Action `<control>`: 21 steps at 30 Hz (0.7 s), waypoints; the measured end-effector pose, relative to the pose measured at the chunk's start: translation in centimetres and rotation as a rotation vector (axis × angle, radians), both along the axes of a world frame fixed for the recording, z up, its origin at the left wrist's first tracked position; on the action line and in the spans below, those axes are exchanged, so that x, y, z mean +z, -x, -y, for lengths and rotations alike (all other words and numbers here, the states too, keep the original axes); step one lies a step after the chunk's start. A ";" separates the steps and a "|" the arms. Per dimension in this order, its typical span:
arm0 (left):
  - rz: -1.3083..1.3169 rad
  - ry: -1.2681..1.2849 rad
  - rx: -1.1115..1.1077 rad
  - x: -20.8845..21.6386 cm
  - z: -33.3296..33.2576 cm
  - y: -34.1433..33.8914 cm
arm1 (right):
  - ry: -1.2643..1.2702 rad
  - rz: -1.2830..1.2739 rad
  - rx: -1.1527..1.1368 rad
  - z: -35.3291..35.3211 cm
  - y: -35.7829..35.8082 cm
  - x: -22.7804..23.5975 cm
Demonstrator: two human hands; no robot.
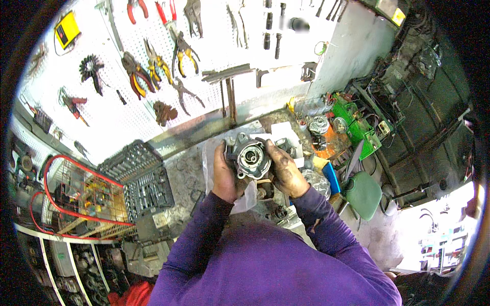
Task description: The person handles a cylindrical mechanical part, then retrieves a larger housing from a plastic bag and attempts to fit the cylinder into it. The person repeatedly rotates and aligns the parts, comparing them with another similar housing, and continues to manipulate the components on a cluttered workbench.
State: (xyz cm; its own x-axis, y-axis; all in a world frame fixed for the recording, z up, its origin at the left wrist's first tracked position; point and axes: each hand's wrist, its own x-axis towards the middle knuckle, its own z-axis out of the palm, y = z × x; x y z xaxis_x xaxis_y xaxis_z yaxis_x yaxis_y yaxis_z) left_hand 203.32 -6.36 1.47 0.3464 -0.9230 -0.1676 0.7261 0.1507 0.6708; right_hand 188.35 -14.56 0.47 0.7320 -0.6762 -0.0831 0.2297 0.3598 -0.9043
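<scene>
Above the workbench (179, 176) I hold a round grey metal housing (262, 168) with ring-shaped recesses, a small central bore and a bolt lug at its top. Its open face is turned up. My left hand (225, 175) grips its left side, with a dark block-like part between thumb and rim. Against the right edge my right hand (287, 172) is closed, its fingers dark with grease. Beneath the hands lies a clear plastic bag (247, 200). A white box (286, 133) with dark parts in it stands just behind the right hand.
An open socket set (148, 186) and a red-rimmed wire basket (87, 196) stand to the left. Pliers (185, 55) hang on the white pegboard (115, 109) behind. To the right are a green crate (356, 125), an orange piece with metal parts, and a green stool (363, 195).
</scene>
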 end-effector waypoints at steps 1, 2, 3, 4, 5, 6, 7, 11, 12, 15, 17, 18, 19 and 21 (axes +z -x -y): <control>-0.037 0.030 -0.005 0.7 0.5 0.1 | 0.149 -0.067 -0.052 0.2 -0.2 0.5; -0.076 0.063 -0.010 1.3 1.0 0.2 | 0.166 -0.025 -0.080 0.4 -0.4 1.0; -0.121 0.092 -0.013 1.8 1.5 0.3 | 0.083 0.005 -0.102 0.2 -0.3 1.4; -0.038 0.097 0.004 2.2 1.7 0.3 | 0.245 -0.026 -0.108 0.5 -0.4 1.9; -0.020 0.133 -0.014 2.4 1.9 0.4 | 0.364 -0.078 -0.135 0.5 -0.3 2.3; -0.024 0.146 -0.028 2.6 2.1 0.4 | 0.478 -0.131 -0.162 0.5 -0.1 2.7; -0.029 0.152 -0.043 2.6 2.2 0.5 | 0.600 -0.166 -0.191 0.3 0.2 3.0; -0.136 0.092 -0.093 2.5 2.6 0.4 | 0.517 -0.109 -0.187 0.2 0.3 3.7; -0.149 0.078 -0.088 2.5 2.7 0.4 | 0.501 -0.123 -0.202 0.2 0.2 3.7; -0.150 0.086 -0.089 2.5 2.6 0.6 | 0.550 -0.182 -0.213 0.1 0.2 3.7; -0.166 0.042 -0.088 2.5 2.4 0.7 | 0.546 -0.181 -0.224 -0.1 0.2 3.8; -0.148 0.058 -0.087 2.6 2.3 0.7 | 0.546 -0.180 -0.230 -0.2 0.3 3.9; -0.135 0.049 -0.077 2.7 2.2 0.7 | 0.575 -0.189 -0.243 -0.3 0.3 4.0; -0.119 0.062 -0.067 2.9 2.1 0.8 | 0.644 -0.203 -0.267 -0.4 0.4 4.3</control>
